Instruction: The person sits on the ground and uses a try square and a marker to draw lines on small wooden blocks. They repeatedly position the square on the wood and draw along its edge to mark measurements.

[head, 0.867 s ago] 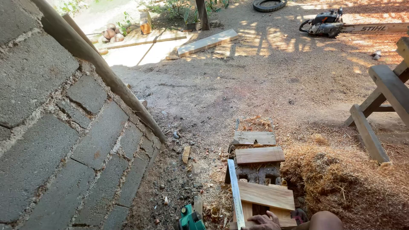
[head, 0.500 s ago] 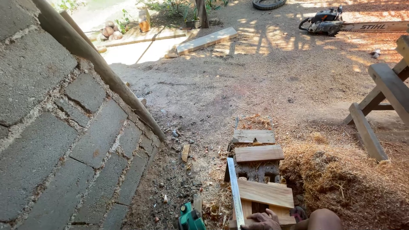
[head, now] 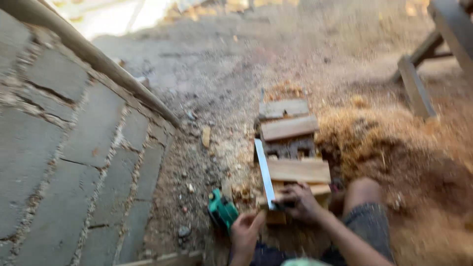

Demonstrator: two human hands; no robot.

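The view is blurred. My right hand [head: 299,202] grips the dark near end of a long flat metal blade [head: 263,170] that lies along the left edge of some short wooden boards [head: 298,170]. The boards rest on a grey block [head: 288,147], with more boards [head: 288,127] farther out. Lower left, my left hand [head: 245,232] holds nothing, its fingers apart right beside a green power tool [head: 221,211] on the ground. Whether it touches the tool is unclear. My bare knee [head: 362,189] is just right of the right hand.
A grey brick wall [head: 74,148] with a sloping pole [head: 98,56] fills the left side. A heap of sawdust [head: 399,162] lies on the right. A wooden trestle leg [head: 416,86] stands at the upper right. Dirt with wood scraps lies between them.
The view has tipped down and closer. Both my hands and my knee now show more fully; my left hand has come into sight beside the green tool.
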